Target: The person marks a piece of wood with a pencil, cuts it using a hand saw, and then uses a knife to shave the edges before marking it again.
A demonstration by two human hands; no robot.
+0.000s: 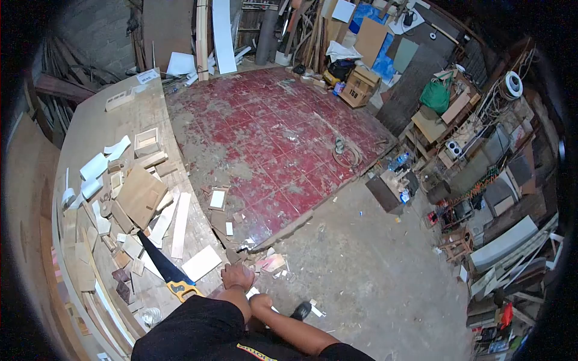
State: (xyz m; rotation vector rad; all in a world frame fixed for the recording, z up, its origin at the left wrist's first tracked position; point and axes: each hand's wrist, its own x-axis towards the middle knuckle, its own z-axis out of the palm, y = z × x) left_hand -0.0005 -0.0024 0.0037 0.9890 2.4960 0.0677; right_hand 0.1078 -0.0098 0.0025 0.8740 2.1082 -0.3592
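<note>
My left hand is at the edge of the plywood-topped bench, fingers bent inward, and what they close on is hidden. Just below it, my right hand is curled into a fist on a narrow white strip, which shows on either side of it. A flat white board lies on the bench close to my left hand. Left of that rests a handsaw with a dark blade and a yellow handle, its handle toward me.
Offcuts, a small open wooden box and a square wood panel crowd the bench. Beyond its edge is a dusty red tiled floor. A cardboard box stands at the back; cluttered shelves line the right.
</note>
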